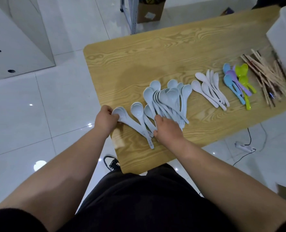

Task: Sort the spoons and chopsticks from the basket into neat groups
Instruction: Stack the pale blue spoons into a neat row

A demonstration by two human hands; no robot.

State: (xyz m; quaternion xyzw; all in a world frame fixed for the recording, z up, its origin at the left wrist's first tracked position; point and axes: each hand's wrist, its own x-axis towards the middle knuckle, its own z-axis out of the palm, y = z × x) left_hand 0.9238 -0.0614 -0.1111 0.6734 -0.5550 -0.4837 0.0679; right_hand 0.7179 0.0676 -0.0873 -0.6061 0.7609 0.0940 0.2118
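1. I'm watching the left hand (105,118) curling its fingers round the bowl end of the leftmost stack (130,122) of nested spoons. The stack is lying at the near-left edge of the table (139,56).
2. The right hand (168,129) is bending its fingers over the handles of the pale blue spoons (169,96) fanned mid-table, and its thumb is closing in from the near side.
3. I'm judging these spoons to be light, stiff and glossy. They are likely sliding easily over each other and the wood, so a loose grab is risking a scattered fan.
4. I'm favouring a hold on the gathered handles near their ends, letting the bowls nest into one another.
5. Well apart to the right, the white spoons (206,87), the coloured spoons (237,82) and the chopsticks (269,76) are lying in separate groups. The chopsticks look thin and prone to rolling, so I'm thinking of taking them as a bundle at mid-length.
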